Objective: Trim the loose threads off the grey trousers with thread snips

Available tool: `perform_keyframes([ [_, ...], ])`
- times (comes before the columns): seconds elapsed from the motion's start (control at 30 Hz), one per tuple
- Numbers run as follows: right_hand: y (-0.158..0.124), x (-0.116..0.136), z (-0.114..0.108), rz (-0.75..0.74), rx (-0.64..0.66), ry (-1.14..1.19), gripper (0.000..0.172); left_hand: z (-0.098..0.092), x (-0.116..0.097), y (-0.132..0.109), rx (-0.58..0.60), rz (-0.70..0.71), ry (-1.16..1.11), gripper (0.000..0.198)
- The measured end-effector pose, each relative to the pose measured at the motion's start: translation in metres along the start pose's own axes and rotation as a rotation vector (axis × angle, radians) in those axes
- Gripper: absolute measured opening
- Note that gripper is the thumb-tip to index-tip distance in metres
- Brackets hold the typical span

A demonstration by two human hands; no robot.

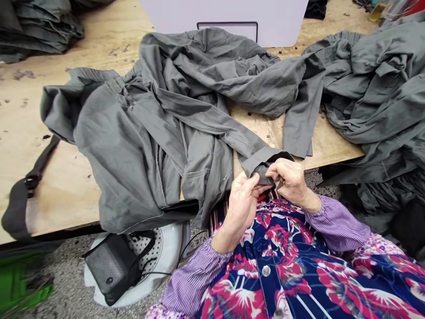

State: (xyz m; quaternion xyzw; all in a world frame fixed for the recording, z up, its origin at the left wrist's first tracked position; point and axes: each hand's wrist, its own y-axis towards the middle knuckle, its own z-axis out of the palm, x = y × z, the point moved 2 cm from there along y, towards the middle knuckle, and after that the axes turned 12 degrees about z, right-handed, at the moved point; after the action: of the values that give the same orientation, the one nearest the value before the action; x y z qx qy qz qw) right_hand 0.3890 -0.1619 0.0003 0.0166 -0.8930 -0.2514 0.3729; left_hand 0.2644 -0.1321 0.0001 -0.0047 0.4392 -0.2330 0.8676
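Observation:
A grey cloth garment (126,146) lies rumpled across the table edge, part of it hanging over the front. One narrow tube of it, a sleeve or a leg, reaches toward me and ends in an open hem (262,159). My left hand (244,199) pinches that hem from below, thumb on top. Close beside it, my right hand (288,179) is closed on the hem's right side, its fingertips curled into the cloth. Whether a small tool is hidden in the right fingers cannot be made out.
More grey garments are heaped at the right (381,88) and stacked at the far left (40,26). A pale panel (226,13) stands at the back of the wooden table (66,186). A black strap (25,195) hangs at left. Below, a black mesh case (109,266) rests on a white stool (166,248).

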Motion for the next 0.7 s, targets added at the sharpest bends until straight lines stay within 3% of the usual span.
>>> perform_keyframes([
  [0.2, -0.016, -0.007, -0.012, 0.214, -0.018, 0.121, 0.016, -0.002, 0.0, 0.002, 0.026, -0.001, -0.004, 0.01],
  [0.27, -0.024, -0.012, -0.016, 0.242, 0.006, 0.07, 0.028, -0.002, -0.001, 0.003, 0.031, 0.016, -0.005, 0.011],
  [0.33, -0.029, -0.016, -0.02, 0.204, 0.007, -0.047, 0.035, -0.003, -0.002, 0.003, 0.039, 0.033, -0.005, 0.013],
  [0.47, -0.03, -0.015, -0.024, 0.047, 0.0, -0.3, 0.019, -0.002, -0.002, 0.004, 0.039, 0.047, 0.004, 0.014],
  [0.7, -0.026, -0.01, -0.019, -0.021, 0.044, -0.4, 0.015, 0.0, -0.001, 0.002, 0.032, 0.051, 0.032, 0.016],
])
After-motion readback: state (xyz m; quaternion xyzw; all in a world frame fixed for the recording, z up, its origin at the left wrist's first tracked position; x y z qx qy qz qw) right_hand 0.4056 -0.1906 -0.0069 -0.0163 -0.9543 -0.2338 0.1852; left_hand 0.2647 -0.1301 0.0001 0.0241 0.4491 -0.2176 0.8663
